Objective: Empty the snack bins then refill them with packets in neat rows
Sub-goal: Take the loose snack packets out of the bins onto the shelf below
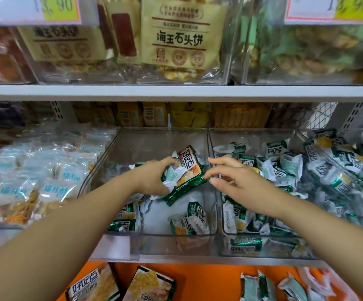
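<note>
Two clear plastic snack bins stand side by side on the middle shelf. The left bin (132, 140) is mostly bare, with a few green-and-white snack packets (190, 220) lying along its front. My left hand (154, 179) grips a bunch of those packets (184, 172) above this bin. My right hand (239, 181) hovers just right of the bunch, fingers spread and relaxed, its fingertips close to the packets' green edge. The right bin (252, 137) is heaped with the same packets (284, 164).
Pale blue packets (52, 183) fill the bin to the left. A white shelf board (176, 92) with bagged biscuits hangs close above. Below, an orange surface (208, 281) carries more loose packets. Further green packets (345, 166) pile at the far right.
</note>
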`<control>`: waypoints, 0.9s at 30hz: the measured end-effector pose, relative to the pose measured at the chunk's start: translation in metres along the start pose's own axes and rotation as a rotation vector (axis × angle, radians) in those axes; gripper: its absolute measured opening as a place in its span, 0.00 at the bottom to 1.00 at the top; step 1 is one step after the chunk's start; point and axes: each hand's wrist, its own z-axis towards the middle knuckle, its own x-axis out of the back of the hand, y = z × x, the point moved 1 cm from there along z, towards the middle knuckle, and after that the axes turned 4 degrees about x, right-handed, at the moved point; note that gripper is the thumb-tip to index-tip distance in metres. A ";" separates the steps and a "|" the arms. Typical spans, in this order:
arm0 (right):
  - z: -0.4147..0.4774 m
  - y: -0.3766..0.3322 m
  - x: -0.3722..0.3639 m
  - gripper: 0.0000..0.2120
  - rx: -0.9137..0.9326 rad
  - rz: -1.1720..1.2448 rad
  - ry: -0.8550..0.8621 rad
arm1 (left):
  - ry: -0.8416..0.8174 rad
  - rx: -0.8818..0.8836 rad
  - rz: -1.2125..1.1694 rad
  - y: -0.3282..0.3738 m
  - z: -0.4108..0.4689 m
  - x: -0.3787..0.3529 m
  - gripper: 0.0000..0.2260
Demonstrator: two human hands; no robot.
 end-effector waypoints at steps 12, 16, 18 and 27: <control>0.000 -0.003 -0.004 0.09 -0.030 0.045 0.029 | 0.026 -0.087 -0.097 0.005 -0.025 -0.004 0.39; 0.000 -0.003 -0.003 0.09 -0.028 0.039 0.018 | -0.115 -0.077 -0.029 0.010 -0.009 0.005 0.41; -0.001 -0.003 -0.002 0.10 -0.027 0.035 0.010 | -0.198 -0.042 -0.046 0.016 -0.002 0.011 0.38; -0.001 -0.007 0.003 0.08 -0.043 -0.005 -0.026 | -0.066 -0.094 -0.065 0.005 -0.013 0.010 0.29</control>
